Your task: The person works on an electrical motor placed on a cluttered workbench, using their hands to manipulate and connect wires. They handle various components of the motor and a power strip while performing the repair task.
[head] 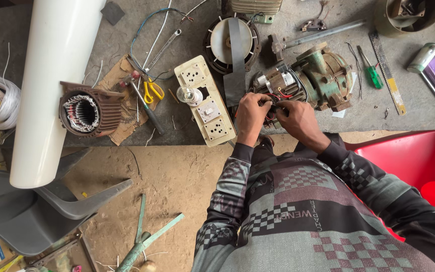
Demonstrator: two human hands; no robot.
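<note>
Pinching thin red and black wires (273, 103) with left hand (250, 113) and right hand (294, 117), both closed on them, just before the green pump motor (318, 75). Probably soft and light, easily bent; best gripped on the insulation near the ends.

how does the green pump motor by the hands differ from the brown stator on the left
The green pump motor is assembled, with red and black wires at its near end; the brown stator is a bare finned shell, its open bore showing copper windings. Both the left hand and right hand work at the pump motor's wires; the stator sits untouched. Both rest on the grey workbench.
</note>
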